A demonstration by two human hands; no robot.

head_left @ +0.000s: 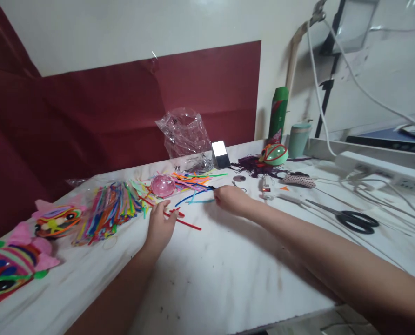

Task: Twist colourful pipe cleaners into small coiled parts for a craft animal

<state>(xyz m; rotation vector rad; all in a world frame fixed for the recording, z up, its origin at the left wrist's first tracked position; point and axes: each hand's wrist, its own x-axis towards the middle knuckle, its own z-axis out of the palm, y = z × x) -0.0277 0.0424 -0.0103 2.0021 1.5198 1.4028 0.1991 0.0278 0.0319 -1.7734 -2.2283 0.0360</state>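
Observation:
My left hand (161, 225) is over the middle of the table, thumb and fingers curled around a red pipe cleaner (190, 224) that sticks out on both sides. To its right, my right hand (231, 200) is closed in a pinch at the edge of some loose blue pipe cleaners (193, 193). Something small and dark shows at its fingertips, too blurred to name. Behind my left hand sits a clear pink plastic dome (163, 185) among scattered pipe cleaners. A bundle of many-coloured pipe cleaners (115, 209) in clear plastic lies to the left.
Two decorated fish-like crafts (17, 265) lie far left. At the back are a clear plastic bag (186, 137), a small upright device (220, 155), a green ball (276, 154), a green can (279, 111) and a cup (299, 139). Black-handled scissors (357, 222), cables and a power strip (385, 172) lie right.

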